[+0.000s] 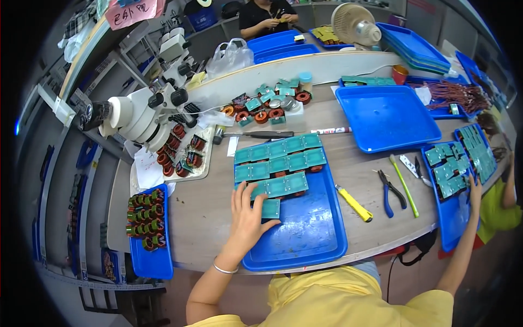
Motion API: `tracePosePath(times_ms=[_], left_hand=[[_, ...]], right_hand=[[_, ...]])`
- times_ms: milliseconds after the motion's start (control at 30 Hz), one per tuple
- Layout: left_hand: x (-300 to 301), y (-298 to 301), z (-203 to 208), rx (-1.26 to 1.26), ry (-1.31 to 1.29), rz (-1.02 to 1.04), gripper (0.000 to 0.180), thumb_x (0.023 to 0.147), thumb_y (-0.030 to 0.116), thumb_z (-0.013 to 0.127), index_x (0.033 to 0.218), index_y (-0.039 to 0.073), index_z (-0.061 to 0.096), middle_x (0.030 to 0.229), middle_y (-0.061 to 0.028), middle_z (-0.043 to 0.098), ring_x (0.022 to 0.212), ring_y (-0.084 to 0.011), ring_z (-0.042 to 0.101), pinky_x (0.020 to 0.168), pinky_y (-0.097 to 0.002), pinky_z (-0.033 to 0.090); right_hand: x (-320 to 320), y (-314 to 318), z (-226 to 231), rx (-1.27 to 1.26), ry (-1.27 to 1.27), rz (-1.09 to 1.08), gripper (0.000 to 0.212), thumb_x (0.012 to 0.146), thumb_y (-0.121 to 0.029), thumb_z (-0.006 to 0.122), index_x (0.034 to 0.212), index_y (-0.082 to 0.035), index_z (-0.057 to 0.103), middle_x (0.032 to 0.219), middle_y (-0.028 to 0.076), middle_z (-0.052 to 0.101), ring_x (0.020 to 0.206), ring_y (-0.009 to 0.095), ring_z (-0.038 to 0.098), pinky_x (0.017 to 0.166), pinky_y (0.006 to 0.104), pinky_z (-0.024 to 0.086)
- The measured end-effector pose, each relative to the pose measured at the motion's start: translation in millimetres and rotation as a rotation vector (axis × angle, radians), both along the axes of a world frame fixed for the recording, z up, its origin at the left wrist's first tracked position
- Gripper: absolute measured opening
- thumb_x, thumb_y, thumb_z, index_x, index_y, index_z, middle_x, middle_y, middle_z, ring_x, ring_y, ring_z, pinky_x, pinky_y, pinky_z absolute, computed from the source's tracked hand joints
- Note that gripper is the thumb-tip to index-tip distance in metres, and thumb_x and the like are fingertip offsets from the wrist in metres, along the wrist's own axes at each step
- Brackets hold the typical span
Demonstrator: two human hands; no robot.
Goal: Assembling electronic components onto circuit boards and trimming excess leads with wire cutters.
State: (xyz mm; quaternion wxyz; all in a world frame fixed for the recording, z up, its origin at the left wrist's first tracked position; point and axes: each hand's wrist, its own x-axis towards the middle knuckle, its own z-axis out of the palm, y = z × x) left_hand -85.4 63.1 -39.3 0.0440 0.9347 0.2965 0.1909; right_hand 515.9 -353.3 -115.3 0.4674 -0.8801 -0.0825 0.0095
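Grey curved bench point(207, 212), crowded workshop. L→R: microscope point(143, 113); L hand point(246, 218) flat, fingers spread, on blue tray point(310, 234), touching square green board point(271, 208) below rows of same; R hand point(475, 188) at right tray point(455, 218) edge, grip can't tell.

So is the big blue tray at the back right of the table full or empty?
Empty. The big blue tray shows only its bare blue floor, while the front tray by the left hand holds rows of green boards.
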Motion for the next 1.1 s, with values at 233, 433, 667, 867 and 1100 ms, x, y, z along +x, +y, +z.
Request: tracePosePath(times_ms=[233, 433, 667, 867, 1100], left_hand=[[6.9, -18.2, -2.4, 0.044, -0.007, 0.068, 0.063, 0.056, 0.022, 0.081, 0.106, 0.005, 0.047, 0.123, -0.0196, 0.035, 0.125, -0.0428, 0.026, 0.100, -0.0570, 0.022], [3.8, -23.0, -11.5, 0.017, -0.137, 0.068, 0.059, 0.051, 0.018, 0.083, 0.092, 0.005, 0.043, 0.115, -0.0193, 0.038, 0.117, -0.0425, 0.031, 0.099, -0.0557, 0.022], [17.0, -41.3, 35.1, -1.190, -0.591, -0.116, 0.046, 0.069, 0.005, 0.075, 0.101, 0.004, 0.042, 0.115, -0.0115, 0.040, 0.113, -0.0249, 0.044, 0.092, -0.0363, 0.040], [80.0, -27.4, 67.6, -1.629, -0.935, -0.305, 0.054, 0.079, 0.005, 0.064, 0.125, 0.002, 0.036, 0.114, -0.0126, 0.051, 0.093, -0.0202, 0.057, 0.086, -0.0326, 0.046], [101.6, -21.6, 52.2, -1.470, -0.883, -0.428, 0.043, 0.077, -0.001, 0.063, 0.114, 0.001, 0.041, 0.116, -0.0165, 0.055, 0.099, -0.0206, 0.057, 0.087, -0.0330, 0.047]], right_hand=[[-60.0, 33.8, 32.0, -0.062, -0.710, -0.092, 0.039, 0.087, -0.025, 0.057, 0.114, 0.003, 0.052, 0.105, 0.014, 0.058, 0.098, 0.023, 0.055, 0.088, 0.0314, 0.040], [-237.0, 188.4, 97.2, 0.174, -0.569, 0.483, 0.008, 0.084, -0.006, 0.055, 0.090, -0.002, 0.051, 0.083, 0.005, 0.053, 0.080, 0.013, 0.050, 0.075, 0.0254, 0.039], [-315.7, 267.7, 107.5, 0.327, -0.282, 1.001, 0.021, 0.076, -0.006, 0.061, 0.095, -0.001, 0.051, 0.084, 0.008, 0.060, 0.081, 0.017, 0.059, 0.071, 0.0278, 0.045], [-332.0, 303.1, 125.9, 0.493, -0.234, 1.143, 0.022, 0.076, -0.009, 0.061, 0.094, 0.000, 0.051, 0.088, 0.011, 0.060, 0.080, 0.017, 0.059, 0.073, 0.0286, 0.045], [-342.6, 298.3, 128.7, 0.779, 0.064, 1.180, 0.035, 0.071, -0.017, 0.070, 0.094, -0.003, 0.047, 0.109, 0.017, 0.054, 0.080, 0.014, 0.055, 0.074, 0.0289, 0.043]])
